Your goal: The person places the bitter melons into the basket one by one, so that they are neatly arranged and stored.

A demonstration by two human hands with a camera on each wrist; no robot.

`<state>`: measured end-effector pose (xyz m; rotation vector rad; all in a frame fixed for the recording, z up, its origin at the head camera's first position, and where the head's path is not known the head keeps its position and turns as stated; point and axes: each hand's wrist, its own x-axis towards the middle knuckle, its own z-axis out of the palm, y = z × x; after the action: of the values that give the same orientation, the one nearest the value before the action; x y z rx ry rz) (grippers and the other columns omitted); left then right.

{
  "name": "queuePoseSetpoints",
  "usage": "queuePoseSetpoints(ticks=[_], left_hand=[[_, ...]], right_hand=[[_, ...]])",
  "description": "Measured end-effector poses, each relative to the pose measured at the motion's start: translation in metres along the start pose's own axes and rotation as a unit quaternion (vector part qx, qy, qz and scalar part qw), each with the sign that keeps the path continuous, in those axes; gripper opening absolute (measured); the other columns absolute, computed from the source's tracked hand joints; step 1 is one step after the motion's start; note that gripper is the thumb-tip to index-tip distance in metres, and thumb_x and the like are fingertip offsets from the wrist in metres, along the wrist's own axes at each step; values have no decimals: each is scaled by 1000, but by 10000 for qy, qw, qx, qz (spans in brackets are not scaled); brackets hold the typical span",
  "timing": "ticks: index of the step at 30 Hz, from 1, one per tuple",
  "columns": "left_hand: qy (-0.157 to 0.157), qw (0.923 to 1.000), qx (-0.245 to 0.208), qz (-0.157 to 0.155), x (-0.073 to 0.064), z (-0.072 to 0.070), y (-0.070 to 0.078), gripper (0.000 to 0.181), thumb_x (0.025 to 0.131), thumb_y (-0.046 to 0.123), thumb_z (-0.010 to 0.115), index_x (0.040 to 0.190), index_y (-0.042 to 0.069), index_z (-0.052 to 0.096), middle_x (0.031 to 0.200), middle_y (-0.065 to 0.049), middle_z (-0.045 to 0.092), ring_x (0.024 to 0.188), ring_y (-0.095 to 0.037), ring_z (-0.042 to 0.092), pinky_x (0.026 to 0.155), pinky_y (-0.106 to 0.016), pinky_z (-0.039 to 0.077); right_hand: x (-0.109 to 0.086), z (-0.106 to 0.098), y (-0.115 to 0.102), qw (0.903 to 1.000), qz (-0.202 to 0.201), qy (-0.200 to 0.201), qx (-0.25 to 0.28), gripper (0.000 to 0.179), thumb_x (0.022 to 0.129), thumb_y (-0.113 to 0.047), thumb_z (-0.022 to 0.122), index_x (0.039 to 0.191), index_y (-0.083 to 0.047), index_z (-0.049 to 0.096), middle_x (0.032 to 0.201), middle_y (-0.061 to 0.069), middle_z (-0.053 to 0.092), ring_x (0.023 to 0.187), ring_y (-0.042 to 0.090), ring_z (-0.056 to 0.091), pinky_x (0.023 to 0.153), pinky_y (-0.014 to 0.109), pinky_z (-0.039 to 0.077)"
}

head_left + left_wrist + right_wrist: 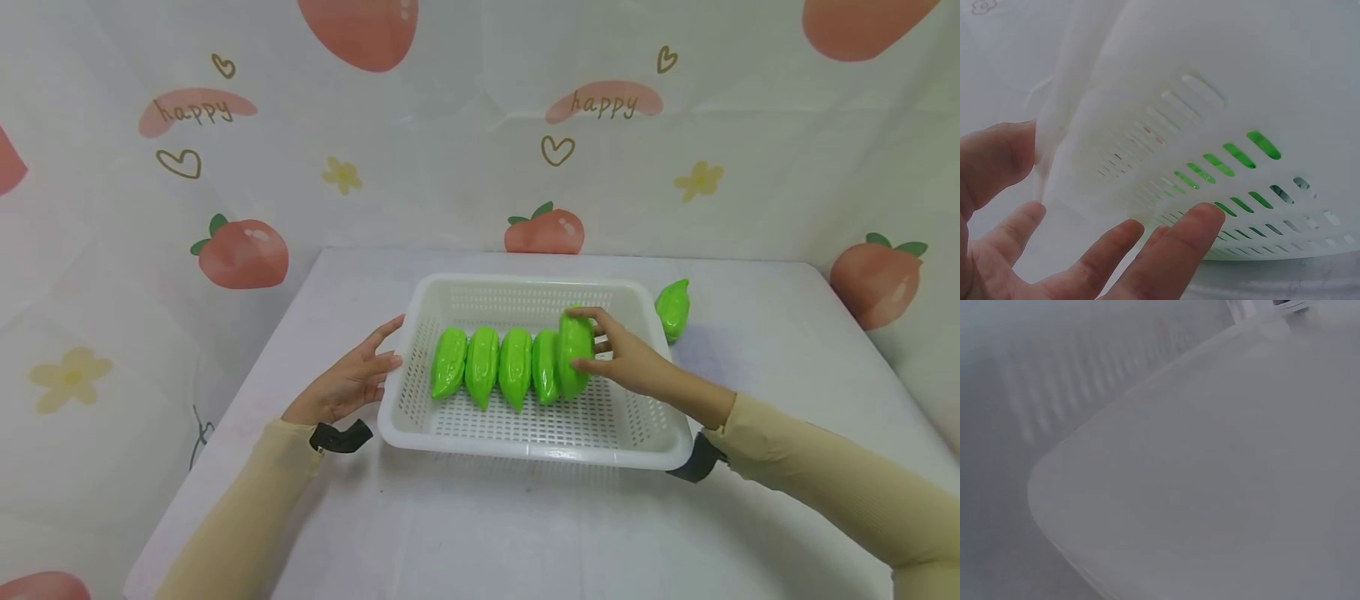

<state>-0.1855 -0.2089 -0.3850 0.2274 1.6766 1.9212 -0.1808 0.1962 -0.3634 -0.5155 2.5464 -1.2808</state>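
A white perforated plastic basket (pixel 525 452) stands on the table with a row of several glossy green star fruits (pixel 482 367) inside. At the row's right end, my right hand (pixel 628 357) grips one star fruit (pixel 573 354) between thumb and fingers, above the basket floor. My left hand (pixel 352 379) is at the basket's left side, its fingers spread and touching the rim. In the left wrist view, the fingers (pixel 1179 244) lie along the slotted outer wall, and green shows through the slots. The right wrist view has only the basket's pale rim (pixel 1179 469); the hand is hidden there.
Another green star fruit (pixel 673 310) lies on the table just outside the basket's right rear side. White cloth (pixel 487 517) covers the table. Behind it hangs a white curtain (pixel 450 183) printed with peaches, hearts and flowers.
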Motion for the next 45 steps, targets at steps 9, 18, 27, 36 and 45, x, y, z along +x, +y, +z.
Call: queuePoseSetpoints(ticks=[9, 18, 27, 36, 45], left_hand=[[-122, 9999, 1, 63, -1, -1, 1, 65, 96, 8, 48, 146, 37, 18, 136, -17, 41, 108, -30, 58, 81, -46, 51], [-193, 9997, -17, 125, -1, -1, 0, 65, 96, 7, 47, 146, 36, 17, 134, -18, 42, 107, -30, 58, 79, -45, 52], [-41, 10000, 45, 10, 1, -1, -1, 64, 96, 8, 47, 145, 38, 18, 134, -16, 42, 107, -29, 59, 81, -45, 52], [1, 10000, 74, 15, 0, 0, -1, 64, 96, 9, 48, 145, 39, 19, 135, -16, 42, 108, -29, 58, 82, -45, 51], [2, 10000, 73, 0, 0, 0, -1, 64, 96, 9, 47, 145, 38, 18, 137, -16, 40, 109, -29, 58, 83, -46, 50]], right_hand=[[1, 3, 3, 9992, 170, 115, -339, 68, 88, -15, 63, 143, -18, 23, 126, 27, 32, 104, 44, 53, 70, 38, 54], [1, 5, 1, 9990, 301, -90, -331, 67, 89, -9, 59, 142, -6, 19, 119, 29, 43, 91, 32, 60, 66, 34, 54], [3, 7, 2, 9957, 665, -124, -627, 66, 89, -11, 59, 139, 1, 17, 119, 33, 46, 100, 37, 56, 75, 38, 52], [5, 10, 6, 9901, 946, -256, -1005, 67, 90, -15, 59, 139, 1, 16, 120, 32, 45, 113, 42, 48, 89, 51, 45], [7, 10, 7, 9830, 1246, -435, -1278, 70, 89, -18, 60, 139, 1, 16, 122, 34, 43, 117, 46, 44, 92, 55, 41]])
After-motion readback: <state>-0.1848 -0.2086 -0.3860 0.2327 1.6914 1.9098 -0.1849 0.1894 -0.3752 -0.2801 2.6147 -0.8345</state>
